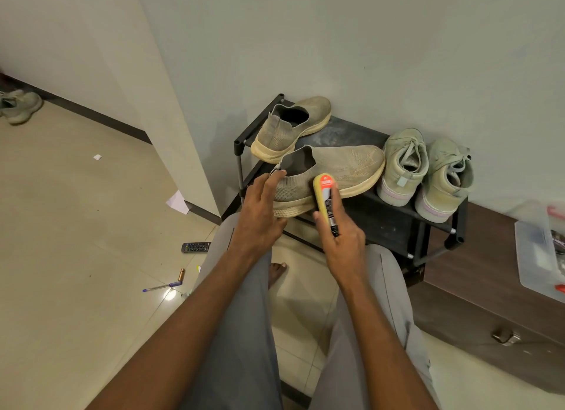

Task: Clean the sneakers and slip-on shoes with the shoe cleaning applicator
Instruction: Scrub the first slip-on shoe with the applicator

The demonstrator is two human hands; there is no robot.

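On the black rack [360, 134], slip-on shoe [345, 168] between both hands [258, 217].

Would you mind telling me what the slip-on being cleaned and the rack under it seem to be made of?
Slip-on shoe: likely knit mesh fabric, matte, showing a fine woven texture; its sole looks like cream foam or rubber. Shoe rack: apparently dark metal tubes with a black shelf, scuffed.

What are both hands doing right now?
Left hand: grips the heel of the near slip-on shoe.
Right hand: holds the applicator against that shoe's side.
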